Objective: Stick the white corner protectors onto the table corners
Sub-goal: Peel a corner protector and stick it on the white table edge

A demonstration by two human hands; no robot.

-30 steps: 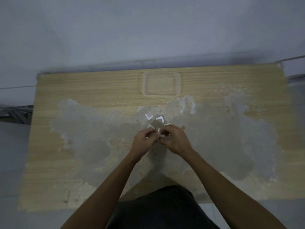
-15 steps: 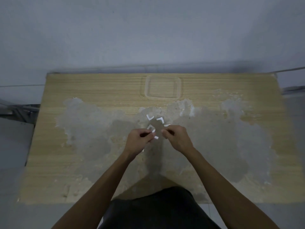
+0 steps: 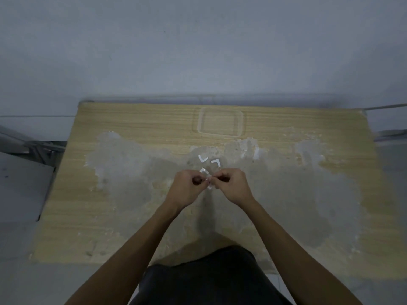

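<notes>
Fingertips of left hand (image 3: 187, 188) and right hand (image 3: 233, 186) pinch one small white corner protector (image 3: 209, 180) at frame centre; half a second ago the hands were slightly apart, now closed together, likely peeling its backing. Spare protectors (image 3: 209, 161) lie just above on the table (image 3: 132, 216), a clear tray (image 3: 220, 122) beyond; corners are well apart, nothing blocking them.

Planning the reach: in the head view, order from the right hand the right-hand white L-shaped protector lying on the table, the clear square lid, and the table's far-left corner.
1. Right-hand white L-shaped protector, just beyond the right hand.
2. Clear square lid, farther back, centre.
3. Table's far-left corner, far back left.
</notes>
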